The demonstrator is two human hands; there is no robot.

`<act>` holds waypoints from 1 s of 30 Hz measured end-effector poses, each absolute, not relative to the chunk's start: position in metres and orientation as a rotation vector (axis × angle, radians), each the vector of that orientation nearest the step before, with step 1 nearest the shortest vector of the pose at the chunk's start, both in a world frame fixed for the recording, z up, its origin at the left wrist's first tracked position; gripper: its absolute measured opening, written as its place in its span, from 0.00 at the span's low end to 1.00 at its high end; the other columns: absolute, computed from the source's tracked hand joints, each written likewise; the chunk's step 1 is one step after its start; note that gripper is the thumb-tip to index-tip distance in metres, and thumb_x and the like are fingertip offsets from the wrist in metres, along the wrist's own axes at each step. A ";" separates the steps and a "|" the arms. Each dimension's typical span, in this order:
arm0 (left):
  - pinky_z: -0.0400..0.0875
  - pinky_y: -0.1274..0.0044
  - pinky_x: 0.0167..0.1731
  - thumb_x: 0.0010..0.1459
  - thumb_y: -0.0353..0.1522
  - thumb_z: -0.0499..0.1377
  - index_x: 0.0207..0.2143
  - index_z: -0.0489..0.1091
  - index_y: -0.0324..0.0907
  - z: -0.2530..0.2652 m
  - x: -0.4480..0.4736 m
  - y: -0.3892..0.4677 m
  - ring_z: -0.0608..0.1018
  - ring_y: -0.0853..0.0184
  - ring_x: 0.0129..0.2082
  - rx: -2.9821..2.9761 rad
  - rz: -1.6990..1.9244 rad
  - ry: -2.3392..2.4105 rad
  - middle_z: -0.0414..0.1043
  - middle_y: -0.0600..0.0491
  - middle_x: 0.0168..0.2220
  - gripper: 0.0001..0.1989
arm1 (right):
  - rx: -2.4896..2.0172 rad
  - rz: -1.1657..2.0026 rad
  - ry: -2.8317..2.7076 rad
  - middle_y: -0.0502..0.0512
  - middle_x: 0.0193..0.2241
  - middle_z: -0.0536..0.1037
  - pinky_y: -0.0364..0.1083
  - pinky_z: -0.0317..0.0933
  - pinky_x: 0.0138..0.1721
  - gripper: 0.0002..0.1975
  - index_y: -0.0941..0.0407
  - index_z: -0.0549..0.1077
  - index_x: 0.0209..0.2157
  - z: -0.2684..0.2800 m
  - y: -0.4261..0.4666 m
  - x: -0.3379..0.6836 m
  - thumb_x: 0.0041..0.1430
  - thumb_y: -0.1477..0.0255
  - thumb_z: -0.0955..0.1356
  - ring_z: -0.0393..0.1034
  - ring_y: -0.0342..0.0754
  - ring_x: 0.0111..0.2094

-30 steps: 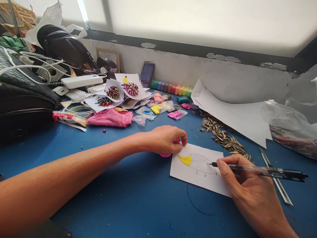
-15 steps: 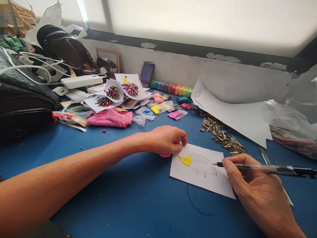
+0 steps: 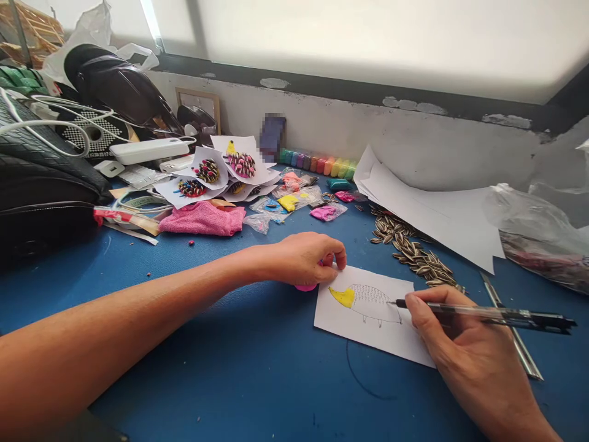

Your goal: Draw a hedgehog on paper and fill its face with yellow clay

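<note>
A small white paper (image 3: pixel 350 328) lies on the blue table, with a hedgehog drawing (image 3: pixel 370 302) on it: a yellow snout, short dashes across the back and two little legs. My left hand (image 3: pixel 310 255), its fingers curled, holds the upper left corner of the paper. Something pink (image 3: pixel 305 287), partly hidden, shows beneath that hand. Pinched in my right hand (image 3: pixel 478 350) is a black pen (image 3: pixel 488 314) with a clear barrel. The pen's tip meets the drawing near the hedgehog's rear.
Sunflower seeds (image 3: pixel 416 252) lie beyond the paper, beside large white sheets (image 3: pixel 430 209). A utility knife (image 3: pixel 524 353) rests behind my right hand. Farther back are bagged clay pieces (image 3: pixel 326 212), a pink cloth (image 3: pixel 202 220) and seed-covered hedgehogs (image 3: pixel 240 164) on paper. A black bag (image 3: pixel 46 202) stands left.
My right hand has moved the pen tip slightly left over the hedgehog's rear. My left hand stays at the paper's corner.
</note>
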State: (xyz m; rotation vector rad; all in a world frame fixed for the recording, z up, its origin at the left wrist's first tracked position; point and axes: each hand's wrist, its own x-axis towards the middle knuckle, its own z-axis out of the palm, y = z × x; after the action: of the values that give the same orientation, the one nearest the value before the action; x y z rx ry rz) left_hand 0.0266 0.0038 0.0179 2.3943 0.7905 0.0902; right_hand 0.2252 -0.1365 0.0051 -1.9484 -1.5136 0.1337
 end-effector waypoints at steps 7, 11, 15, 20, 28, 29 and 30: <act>0.60 0.81 0.31 0.56 0.27 0.56 0.43 0.73 0.43 0.017 0.025 0.005 0.73 0.71 0.35 2.395 0.105 0.773 0.73 0.57 0.37 0.12 | -1.924 0.091 -1.512 0.46 0.12 0.68 0.40 0.50 0.10 0.14 0.51 0.72 0.22 0.007 -0.137 0.226 0.52 0.57 0.65 0.58 0.41 0.11; 0.59 0.81 0.31 0.56 0.28 0.56 0.43 0.73 0.43 0.016 0.025 0.005 0.73 0.70 0.35 2.392 0.103 0.772 0.74 0.57 0.38 0.12 | -1.919 0.093 -1.513 0.46 0.11 0.67 0.40 0.50 0.10 0.14 0.51 0.72 0.22 0.007 -0.136 0.223 0.51 0.57 0.65 0.58 0.41 0.11; 0.59 0.81 0.31 0.56 0.28 0.56 0.43 0.73 0.43 0.016 0.026 0.005 0.73 0.70 0.35 2.392 0.108 0.774 0.74 0.56 0.38 0.13 | -1.911 0.100 -1.516 0.46 0.11 0.68 0.40 0.51 0.10 0.14 0.51 0.72 0.22 0.005 -0.135 0.223 0.52 0.57 0.65 0.59 0.41 0.11; 0.60 0.81 0.31 0.56 0.28 0.56 0.43 0.73 0.43 0.016 0.026 0.006 0.73 0.70 0.35 2.396 0.104 0.773 0.74 0.57 0.38 0.13 | -1.932 0.102 -1.544 0.46 0.12 0.70 0.39 0.53 0.11 0.14 0.51 0.71 0.22 0.002 -0.138 0.230 0.54 0.57 0.65 0.62 0.41 0.12; 0.60 0.81 0.30 0.55 0.28 0.56 0.43 0.73 0.44 0.014 0.026 0.007 0.73 0.70 0.35 2.395 0.110 0.764 0.74 0.56 0.38 0.13 | -2.007 -0.002 -1.497 0.45 0.08 0.64 0.40 0.48 0.07 0.15 0.51 0.71 0.21 0.003 -0.138 0.230 0.52 0.56 0.64 0.56 0.41 0.08; 0.60 0.81 0.30 0.55 0.28 0.56 0.43 0.73 0.44 0.014 0.026 0.007 0.73 0.70 0.35 2.395 0.109 0.765 0.74 0.56 0.38 0.13 | -1.997 -0.009 -1.484 0.45 0.08 0.65 0.40 0.48 0.07 0.15 0.51 0.70 0.21 0.005 -0.138 0.229 0.51 0.57 0.64 0.56 0.41 0.08; 0.60 0.81 0.30 0.55 0.28 0.56 0.43 0.73 0.44 0.014 0.026 0.006 0.73 0.70 0.35 2.396 0.108 0.765 0.74 0.56 0.38 0.13 | -1.988 -0.019 -1.473 0.46 0.08 0.65 0.40 0.48 0.07 0.14 0.51 0.70 0.20 0.006 -0.137 0.227 0.50 0.57 0.64 0.57 0.42 0.08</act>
State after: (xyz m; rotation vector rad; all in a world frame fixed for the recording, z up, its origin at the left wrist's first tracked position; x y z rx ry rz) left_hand 0.0258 0.0063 0.0137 2.3958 0.7651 0.1082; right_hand 0.2269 -0.1370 0.0064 -1.9876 -1.4731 -0.0194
